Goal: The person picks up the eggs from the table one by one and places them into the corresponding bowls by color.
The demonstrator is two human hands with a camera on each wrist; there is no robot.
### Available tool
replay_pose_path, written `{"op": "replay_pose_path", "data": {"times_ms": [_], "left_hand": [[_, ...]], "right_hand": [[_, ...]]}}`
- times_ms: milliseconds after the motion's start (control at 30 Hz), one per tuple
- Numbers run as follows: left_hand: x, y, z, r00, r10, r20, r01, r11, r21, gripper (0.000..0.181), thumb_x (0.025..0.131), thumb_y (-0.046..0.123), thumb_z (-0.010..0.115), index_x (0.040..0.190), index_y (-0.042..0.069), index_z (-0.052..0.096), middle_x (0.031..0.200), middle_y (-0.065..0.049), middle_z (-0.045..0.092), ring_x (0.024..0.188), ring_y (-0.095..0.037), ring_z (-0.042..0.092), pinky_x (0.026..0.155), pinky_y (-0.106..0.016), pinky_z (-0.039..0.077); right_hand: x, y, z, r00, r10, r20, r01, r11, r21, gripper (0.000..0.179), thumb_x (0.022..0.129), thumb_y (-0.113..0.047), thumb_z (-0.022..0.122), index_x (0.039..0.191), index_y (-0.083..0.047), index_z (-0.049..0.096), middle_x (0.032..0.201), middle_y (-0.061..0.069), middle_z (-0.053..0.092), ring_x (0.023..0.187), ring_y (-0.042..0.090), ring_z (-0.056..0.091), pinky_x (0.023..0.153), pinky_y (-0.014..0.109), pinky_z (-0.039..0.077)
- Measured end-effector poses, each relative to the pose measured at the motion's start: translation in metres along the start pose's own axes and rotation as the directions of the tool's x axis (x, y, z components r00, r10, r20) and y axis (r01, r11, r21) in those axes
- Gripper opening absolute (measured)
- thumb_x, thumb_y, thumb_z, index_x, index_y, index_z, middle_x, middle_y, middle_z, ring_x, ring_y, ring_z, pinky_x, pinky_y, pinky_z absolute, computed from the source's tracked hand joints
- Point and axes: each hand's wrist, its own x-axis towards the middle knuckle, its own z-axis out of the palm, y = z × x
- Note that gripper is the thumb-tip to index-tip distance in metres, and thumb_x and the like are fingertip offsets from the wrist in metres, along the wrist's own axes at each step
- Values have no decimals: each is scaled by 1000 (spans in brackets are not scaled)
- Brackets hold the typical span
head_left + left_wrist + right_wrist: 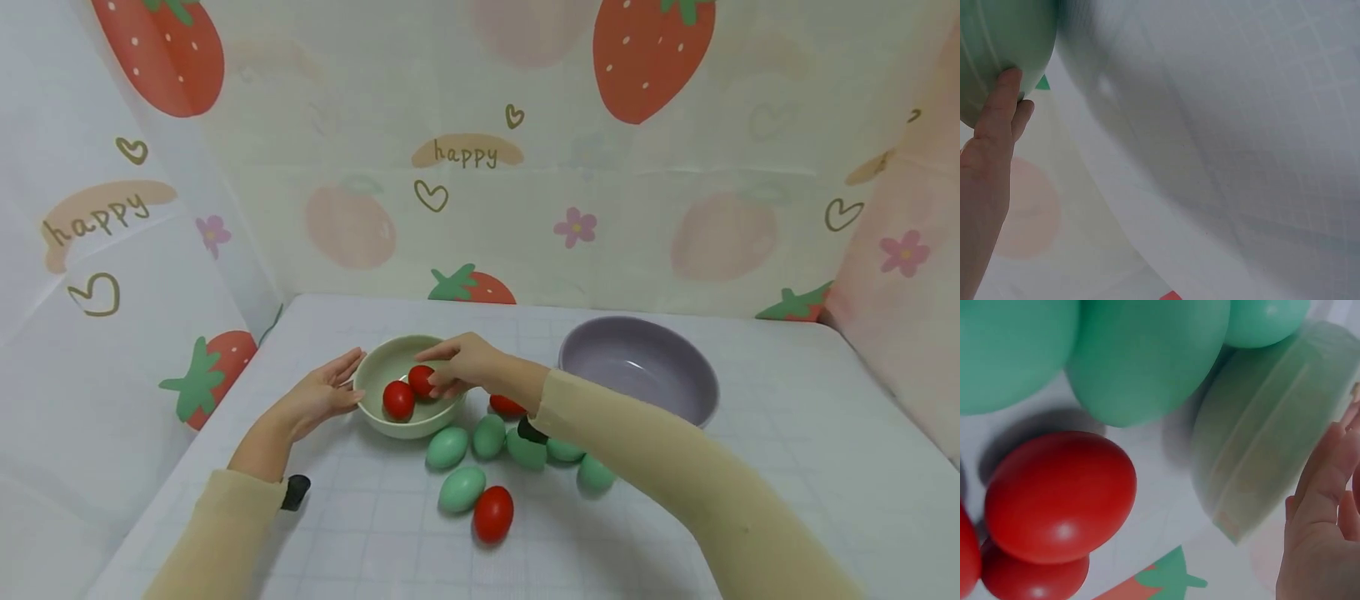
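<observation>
My left hand (318, 400) rests its extended fingers and thumb against the left outside of a pale green bowl (408, 429). In the left wrist view its fingertips lie along the bowl's outer wall (1010, 44). Two red eggs show inside the bowl. One red egg (398, 401) sits at the left; the other red egg (420, 380) is at the fingers of my right hand (468, 367), which reaches over the bowl's right rim and pinches it. The right hand partly covers that egg. In the right wrist view only a red sliver of it shows beside the fingers.
Several green eggs (489, 437) lie in front and right of the bowl, partly under my right forearm. One red egg (493, 515) is nearest me; more red (507, 406) shows beside the right wrist. A purple oval bowl (637, 367) stands back right. A printed cloth (465, 217) hangs behind.
</observation>
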Motion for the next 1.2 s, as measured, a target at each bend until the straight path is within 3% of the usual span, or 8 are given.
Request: {"op": "replay_pose_path", "data": {"times_ms": [167, 367, 600, 700, 833, 967, 1067, 1200], "left_hand": [[-1, 1, 1, 1000, -7, -8, 7, 1000, 7, 78, 96, -5, 51, 156, 8, 4, 161, -12, 6, 145, -35, 14, 103, -38, 37], [1, 0, 1, 1000, -15, -16, 15, 1000, 14, 77, 96, -5, 50, 156, 10, 5, 161, -10, 8, 146, -33, 15, 103, -37, 37], [2, -1, 0, 1000, -19, -21, 19, 1000, 15, 77, 96, -5, 50, 156, 9, 4, 161, -11, 8, 145, -34, 18, 104, -40, 36], [1, 0, 0, 999, -26, -24, 26, 1000, 17, 78, 96, -5, 51, 156, 9, 4, 161, -10, 8, 145, -34, 18, 104, -39, 36], [1, 2, 1, 999, -19, -27, 19, 1000, 11, 78, 95, -5, 52, 156, 9, 5, 161, -10, 8, 145, -33, 18, 104, -39, 37], [0, 2, 1, 1000, -19, -19, 19, 1000, 17, 78, 96, -3, 53, 156, 10, 5, 161, -10, 8, 145, -33, 17, 103, -37, 38], [0, 0, 1, 999, -29, -18, 30, 999, 33, 79, 96, -1, 54, 157, 11, 5, 162, -9, 9, 145, -33, 17, 102, -37, 38], [1, -1, 0, 999, -30, -21, 30, 999, 39, 80, 96, 0, 55, 157, 11, 5, 161, -9, 8, 145, -33, 17, 102, -37, 38]], "right_hand": [[-19, 1, -7, 999, -44, 0, 44, 999, -14, 42, 92, -3, 63, 134, -8, 60, 113, 22, 67, 85, 25, 69, 72, 30, 57], [-43, 8, -14, 996, -93, 4, 93, 994, -53, 42, 92, -4, 64, 133, -6, 60, 132, 15, 59, 86, 22, 68, 74, 33, 57], [-68, 21, -16, 992, -123, 20, 125, 985, -122, 44, 90, -9, 68, 134, -11, 61, 127, 7, 62, 93, 17, 66, 81, 33, 55], [-78, 30, -17, 981, -185, 54, 192, 967, -166, 46, 90, -7, 68, 135, -10, 59, 125, 11, 63, 96, 17, 64, 83, 31, 54], [-89, 45, -19, 947, -297, 123, 319, 920, -227, 45, 89, -6, 69, 134, -6, 59, 124, 12, 63, 106, 24, 62, 83, 26, 53], [-100, 62, -19, 917, -359, 175, 396, 876, -274, 44, 88, -7, 70, 132, -5, 61, 123, 12, 62, 111, 32, 57, 86, 28, 51], [-109, 72, -18, 909, -366, 197, 411, 866, -286, 44, 88, -6, 71, 131, -5, 61, 125, 13, 61, 113, 34, 55, 91, 39, 50], [-118, 83, -16, 916, -349, 197, 395, 871, -293, 43, 88, -7, 71, 130, -6, 63, 129, 9, 59, 118, 29, 52, 94, 48, 47]]}}
